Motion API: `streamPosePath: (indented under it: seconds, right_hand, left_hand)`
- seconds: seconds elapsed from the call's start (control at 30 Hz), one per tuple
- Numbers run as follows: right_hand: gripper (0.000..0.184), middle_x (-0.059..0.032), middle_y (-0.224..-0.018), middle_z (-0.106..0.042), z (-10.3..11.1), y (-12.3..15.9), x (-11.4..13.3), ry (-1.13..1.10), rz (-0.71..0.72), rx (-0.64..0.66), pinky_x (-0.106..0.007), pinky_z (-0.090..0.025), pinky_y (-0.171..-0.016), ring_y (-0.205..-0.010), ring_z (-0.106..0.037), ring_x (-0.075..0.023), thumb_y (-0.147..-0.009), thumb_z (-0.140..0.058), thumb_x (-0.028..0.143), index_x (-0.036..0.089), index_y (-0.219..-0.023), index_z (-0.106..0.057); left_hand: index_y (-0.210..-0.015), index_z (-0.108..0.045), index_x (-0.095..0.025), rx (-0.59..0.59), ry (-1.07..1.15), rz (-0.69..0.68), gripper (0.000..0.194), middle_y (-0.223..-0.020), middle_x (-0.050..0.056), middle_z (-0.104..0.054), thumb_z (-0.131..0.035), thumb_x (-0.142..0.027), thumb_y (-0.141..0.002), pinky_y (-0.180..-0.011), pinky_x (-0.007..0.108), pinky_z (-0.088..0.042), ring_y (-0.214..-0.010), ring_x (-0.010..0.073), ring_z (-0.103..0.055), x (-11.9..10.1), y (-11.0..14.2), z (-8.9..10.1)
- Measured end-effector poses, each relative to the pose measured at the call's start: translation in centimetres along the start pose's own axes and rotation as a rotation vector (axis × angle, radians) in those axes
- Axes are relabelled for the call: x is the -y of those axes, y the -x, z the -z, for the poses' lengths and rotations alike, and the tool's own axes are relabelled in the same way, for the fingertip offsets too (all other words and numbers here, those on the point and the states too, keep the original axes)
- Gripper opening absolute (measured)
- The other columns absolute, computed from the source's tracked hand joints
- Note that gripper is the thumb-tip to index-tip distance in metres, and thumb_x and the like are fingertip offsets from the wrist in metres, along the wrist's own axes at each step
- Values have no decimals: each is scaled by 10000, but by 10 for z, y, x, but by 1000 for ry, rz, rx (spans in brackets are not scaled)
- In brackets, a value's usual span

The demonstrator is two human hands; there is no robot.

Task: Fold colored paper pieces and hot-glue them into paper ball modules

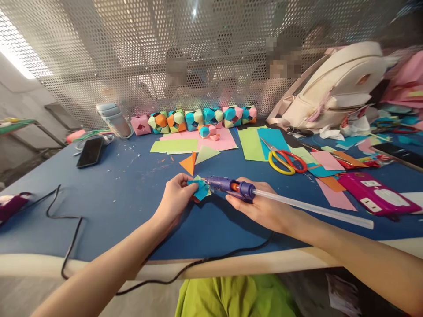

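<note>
Near the middle of the blue table, my left hand (178, 193) pinches a small folded paper piece (201, 189), blue on top with pale yellow and orange showing at its edges. My right hand (256, 204) is wrapped round a purple glue gun (224, 185), whose nozzle points left and meets or nearly meets the paper. A long clear glue stick (313, 208) sticks out of the gun's back end. Just beyond the hands lie an orange folded triangle (188, 164) and a pale green one (206, 154). My right fingertips are partly hidden by the gun.
Several folded paper balls (194, 119) line the perforated metal screen (142, 53). Scissors (286, 160), paper sheets (251, 145) and a magenta power strip (376, 193) lie to the right. A backpack (337, 88) stands behind. Left are a phone (90, 152), a bottle (114, 119) and a black cord (71, 216).
</note>
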State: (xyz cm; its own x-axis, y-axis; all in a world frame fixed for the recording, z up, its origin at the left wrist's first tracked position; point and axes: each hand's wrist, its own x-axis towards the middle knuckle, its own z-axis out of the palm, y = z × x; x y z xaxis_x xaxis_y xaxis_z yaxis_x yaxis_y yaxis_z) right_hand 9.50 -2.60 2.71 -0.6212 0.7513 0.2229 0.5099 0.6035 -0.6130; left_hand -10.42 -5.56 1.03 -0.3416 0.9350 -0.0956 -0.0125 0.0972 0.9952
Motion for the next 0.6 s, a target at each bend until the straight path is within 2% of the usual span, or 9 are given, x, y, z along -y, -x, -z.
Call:
streamPosePath:
  seconds: [0.2,0.6]
  right_hand:
    - [188,-5,-691,-607,-2,0,-4,103,35,-15,-248,-362,-574,-605,-551,-152,-881,-458,365,221,-764,-493]
    - [178,26,-590,-568,-5,1,-1,155,30,-45,-234,-321,-503,-513,-540,-141,-850,-486,354,234,-724,-451]
  left_hand:
    - [-672,-533,-159,3,-57,-43,98,-532,-34,-576,-628,-155,-648,-464,207,-447,-467,97,-540,-1,3,-1]
    - [-664,-538,-161,34,-87,-47,81,-523,-28,-586,-611,-137,-641,-467,214,-452,-455,105,-548,-2,4,1]
